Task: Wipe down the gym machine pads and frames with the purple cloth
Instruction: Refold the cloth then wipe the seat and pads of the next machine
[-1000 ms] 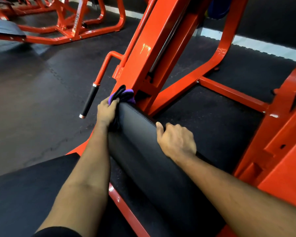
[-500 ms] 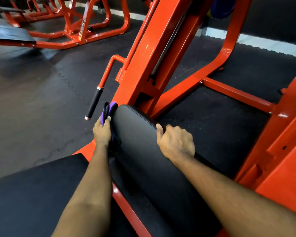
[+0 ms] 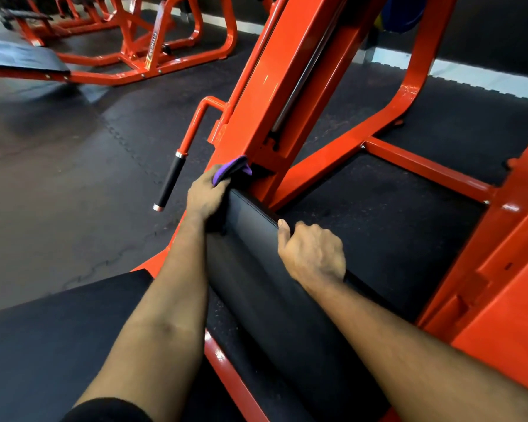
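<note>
At the far end of the roller pad (image 3: 256, 239), your L hand (image 3: 206, 194) grips the purple cloth (image 3: 226, 172), fingers curled round the bunched fabric. The cloth sticks out past your fingers & touches the base of the orange upright (image 3: 275, 86), right where pad meets frame. Your L hand lies against the pad's left edge. A dark fold shows under the palm; can't tell if it's cloth or shadow.

Your R hand (image 3: 313, 254) sits on top of the pad, nearer to you than the L. Its thumb lies along the top pointing away from you, and the fingers are curled over the pad's right side, holding it. The fingertips are hidden behind the pad. Both forearms run along the pad, one on each side.

Just left of your L hand, apart from it, a handle (image 3: 171, 181) w/ a black grip hangs tilted off an orange bar. A flat pad (image 3: 58, 330) fills the lower left, partly under your L forearm. An orange rail (image 3: 223, 363) runs btwn it & the roller pad. A black sleeve (image 3: 104, 409) shows at the bottom edge on your L arm. The floor (image 3: 58, 178) is dark rubber matting. Well apart, top left, stands another orange machine (image 3: 153, 47).
</note>
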### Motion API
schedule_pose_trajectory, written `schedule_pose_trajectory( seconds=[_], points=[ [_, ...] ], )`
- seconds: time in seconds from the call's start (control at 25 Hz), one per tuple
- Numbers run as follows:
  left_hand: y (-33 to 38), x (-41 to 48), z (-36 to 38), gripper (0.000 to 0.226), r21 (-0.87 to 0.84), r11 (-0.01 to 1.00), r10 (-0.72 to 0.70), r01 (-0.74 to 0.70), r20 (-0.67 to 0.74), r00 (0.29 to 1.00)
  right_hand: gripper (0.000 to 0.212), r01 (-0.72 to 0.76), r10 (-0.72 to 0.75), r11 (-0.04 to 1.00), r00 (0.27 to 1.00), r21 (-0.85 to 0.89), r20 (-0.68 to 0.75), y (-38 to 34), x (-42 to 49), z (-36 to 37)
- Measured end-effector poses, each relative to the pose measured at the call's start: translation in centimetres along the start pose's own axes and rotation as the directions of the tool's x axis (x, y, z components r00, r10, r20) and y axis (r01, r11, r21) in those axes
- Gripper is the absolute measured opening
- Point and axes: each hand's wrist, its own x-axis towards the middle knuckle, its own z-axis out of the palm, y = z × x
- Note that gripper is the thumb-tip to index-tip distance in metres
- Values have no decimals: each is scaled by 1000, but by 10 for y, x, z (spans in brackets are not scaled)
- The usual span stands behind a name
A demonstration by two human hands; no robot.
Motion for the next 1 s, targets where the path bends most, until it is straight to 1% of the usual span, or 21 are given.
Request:
schedule_pose_trajectory(
  seconds=[0.08, 0.12, 0.24, 0.4, 0.48, 0.6, 0.68, 0.76, 0.88, 0.92, 1.0],
  points=[
    [-20, -3, -2, 27, -35, 999, -38, 38, 17, 999, 64, 5, -5, 1000, 1000, 0, -5, 1, -1, 0],
    [-31, -8, -4, 27, -63, 996, -57, 57, -3, 998, 64, 6, -6, 1000, 1000, -4, -9, 0, -2, 0],
    [-50, -22, -3, 39, -164, 976, -162, 141, -121, 979, 64, 4, -4, 1000, 1000, -1, -1, 0, -1, -1],
    [-76, -45, -2, 46, -192, 943, -305, 271, -183, 935, 64, 11, -11, 1000, 1000, 11, -4, 0, -1, 0],
    [-90, -63, -1, 45, -211, 928, -352, 308, -218, 910, 64, 18, -18, 1000, 1000, 10, -6, 0, -1, 1],
    [-94, -84, 6, 35, -254, 915, -382, 315, -287, 878, 65, 21, -21, 1000, 1000, -14, -11, -1, -1, 1],
    [-92, -98, 13, 34, -310, 870, -477, 384, -330, 815, 65, 22, -22, 1000, 1000, -17, -16, -2, -2, 1],
    [-90, -117, 21, 40, -416, 795, -587, 442, -341, 735, 65, 20, -20, 1000, 1000, -25, -20, -2, -3, 0],
    [-80, -153, 39, 40, -583, 664, -718, 469, -323, 617, 66, 17, -17, 999, 1000, -37, -15, -4, -4, -1],
    [-73, -168, 45, 40, -625, 626, -745, 466, -303, 594, 66, 16, -17, 999, 1000, -36, -15, -5, -5, -1],
    [-55, -189, 54, 44, -649, 593, -767, 477, -275, 580, 66, 8, -8, 999, 1000, -41, -13, -5, -5, -2]
  ],
)
